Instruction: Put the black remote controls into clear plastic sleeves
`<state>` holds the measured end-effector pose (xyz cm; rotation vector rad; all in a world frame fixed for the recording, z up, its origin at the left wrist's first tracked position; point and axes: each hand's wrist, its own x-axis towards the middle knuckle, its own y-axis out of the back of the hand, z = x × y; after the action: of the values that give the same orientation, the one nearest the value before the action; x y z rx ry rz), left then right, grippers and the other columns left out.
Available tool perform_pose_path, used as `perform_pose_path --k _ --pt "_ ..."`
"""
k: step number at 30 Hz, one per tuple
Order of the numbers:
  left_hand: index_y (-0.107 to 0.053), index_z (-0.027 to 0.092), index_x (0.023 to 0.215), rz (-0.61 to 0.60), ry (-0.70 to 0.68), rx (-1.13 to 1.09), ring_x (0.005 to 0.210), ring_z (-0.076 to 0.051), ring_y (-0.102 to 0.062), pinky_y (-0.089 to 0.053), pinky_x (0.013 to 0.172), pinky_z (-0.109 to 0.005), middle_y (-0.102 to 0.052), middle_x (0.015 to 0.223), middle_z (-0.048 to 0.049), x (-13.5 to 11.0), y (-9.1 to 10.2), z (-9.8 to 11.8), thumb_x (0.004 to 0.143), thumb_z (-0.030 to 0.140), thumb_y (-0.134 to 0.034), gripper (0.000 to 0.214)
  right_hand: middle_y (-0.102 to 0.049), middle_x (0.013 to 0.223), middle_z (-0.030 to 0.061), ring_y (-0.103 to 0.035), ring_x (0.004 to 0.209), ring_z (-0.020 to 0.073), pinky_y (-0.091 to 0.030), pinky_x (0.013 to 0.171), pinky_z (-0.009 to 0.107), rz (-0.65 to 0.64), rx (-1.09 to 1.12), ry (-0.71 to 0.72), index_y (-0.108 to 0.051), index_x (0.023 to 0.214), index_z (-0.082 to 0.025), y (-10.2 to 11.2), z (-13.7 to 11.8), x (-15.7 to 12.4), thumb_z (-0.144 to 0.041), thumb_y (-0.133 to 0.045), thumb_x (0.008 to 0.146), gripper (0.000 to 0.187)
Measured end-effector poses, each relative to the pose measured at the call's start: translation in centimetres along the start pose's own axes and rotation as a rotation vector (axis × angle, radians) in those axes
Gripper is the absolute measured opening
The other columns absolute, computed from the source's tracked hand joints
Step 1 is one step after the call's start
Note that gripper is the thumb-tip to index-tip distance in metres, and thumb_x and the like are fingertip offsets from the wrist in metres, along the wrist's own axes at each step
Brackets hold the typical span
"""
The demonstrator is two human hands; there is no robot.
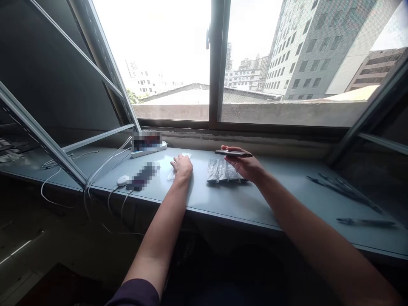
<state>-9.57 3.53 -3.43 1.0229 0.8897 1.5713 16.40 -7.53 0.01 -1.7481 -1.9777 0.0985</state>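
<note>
In the head view, a dark phone (234,153) is gripped flat in the right hand (247,166). It is held just above a row of clear packets (222,171) on the grey ledge (223,204), seemingly to be kept clear of them. A small packet (172,174) is pinned under the flattened, unclenched left hand (182,165), near the phone's left.

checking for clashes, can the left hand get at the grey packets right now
Probably yes. The left hand lies on a clear packet, with bare ledge between it and the grey packets; the right hand, holding a dark flat device, covers only their right end.
</note>
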Motion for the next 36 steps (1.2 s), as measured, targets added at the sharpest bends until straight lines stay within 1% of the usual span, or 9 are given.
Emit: perform_pose_path --k 4,8,13,17,20,24,27,32,36 --pt "-0.079 0.023 0.127 -0.053 0.003 0.111 0.141 -0.045 -0.049 -0.034 0.114 -0.059 -0.06 0.149 -0.0254 0.0 0.2 -0.1 0.1 0.021 -0.05 0.04 -0.085 0.111 0.0033 -0.078 0.118 0.0248 -0.063 0.104 0.038 0.02 0.025 -0.054 -0.082 0.109 -0.026 -0.1 -0.1 0.0 -0.024 -0.096 0.082 0.03" --pt "-0.071 0.019 0.142 -0.1 0.001 0.157 0.148 -0.04 -0.049 -0.033 0.124 -0.061 -0.057 0.159 -0.0233 0.0 -0.3 0.2 0.107 0.03 -0.041 0.049 -0.084 0.104 0.0076 -0.081 0.088 0.0233 -0.07 0.078 0.037 0.105 0.124 -0.189 -0.074 0.111 -0.022 -0.3 -0.8 0.1 -0.025 -0.069 0.103 0.009" --pt "-0.059 0.02 0.158 -0.144 0.022 0.124 0.167 -0.041 -0.029 -0.017 0.134 -0.068 -0.042 0.177 -0.0196 -0.2 -1.0 0.8 0.11 0.056 -0.034 0.066 -0.08 0.091 0.0081 -0.061 0.055 0.0148 -0.047 0.04 0.023 0.138 0.263 -0.311 -0.069 0.113 -0.022 -0.4 -1.8 0.0 -0.038 -0.041 0.116 0.032" --pt "-0.056 0.015 0.162 -0.057 0.003 0.11 0.171 -0.045 -0.017 -0.003 0.134 -0.074 -0.036 0.18 -0.0221 -0.7 -1.1 1.2 0.111 0.06 -0.03 0.073 -0.071 0.081 0.0041 -0.057 0.054 0.0145 -0.05 0.043 0.023 0.069 0.361 -0.345 -0.071 0.122 -0.02 -0.3 -2.0 0.0 -0.037 -0.041 0.114 0.035" --pt "-0.06 0.014 0.158 0.078 -0.153 0.012 0.172 -0.044 -0.015 0.0 0.135 -0.075 -0.041 0.178 -0.0205 -1.2 -1.1 1.9 0.114 0.057 -0.028 0.069 -0.069 0.081 0.0044 -0.064 0.063 0.016 -0.061 0.054 0.025 0.085 0.382 -0.393 -0.07 0.118 -0.019 -0.3 -2.0 -0.1 -0.037 -0.054 0.111 0.025" --pt "-0.072 0.016 0.142 0.139 -0.443 -0.248 0.156 -0.036 -0.047 -0.029 0.135 -0.056 -0.063 0.158 -0.0181 -2.0 -1.3 3.7 0.114 0.045 -0.043 0.05 -0.073 0.088 0.0072 -0.075 0.077 0.0193 -0.068 0.061 0.026 0.17 0.325 -0.435 -0.066 0.113 -0.02 -0.7 -1.7 -0.1 -0.025 -0.063 0.108 0.008" --pt "-0.076 0.019 0.127 0.127 -0.577 -0.46 0.128 -0.028 -0.068 -0.05 0.117 -0.042 -0.077 0.131 -0.0142 -2.6 -1.8 5.1 0.118 0.04 -0.03 0.051 -0.077 0.099 0.0086 -0.079 0.084 0.0222 -0.065 0.054 0.026 0.165 0.302 -0.396 -0.065 0.121 -0.023 -1.0 -1.3 0.0 -0.02 -0.059 0.106 0.016" --pt "-0.078 0.02 0.116 0.082 -0.653 -0.478 0.118 -0.027 -0.071 -0.053 0.11 -0.04 -0.08 0.12 -0.0119 -3.2 -2.6 6.1 0.118 0.038 -0.037 0.045 -0.074 0.091 0.0045 -0.074 0.074 0.019 -0.058 0.048 0.023 0.18 0.32 -0.29 -0.067 0.126 -0.024 -0.8 -1.0 0.2 -0.014 -0.056 0.097 0.032" --pt "-0.08 0.019 0.114 0.049 -0.647 -0.422 0.12 -0.028 -0.071 -0.053 0.111 -0.04 -0.08 0.119 -0.0133 -2.9 -3.1 5.9 0.116 0.036 -0.045 0.039 -0.078 0.104 0.007 -0.077 0.091 0.0193 -0.061 0.059 0.023 0.155 0.264 -0.244 -0.069 0.126 -0.024 0.1 -0.9 0.5 -0.012 -0.063 0.087 0.042"
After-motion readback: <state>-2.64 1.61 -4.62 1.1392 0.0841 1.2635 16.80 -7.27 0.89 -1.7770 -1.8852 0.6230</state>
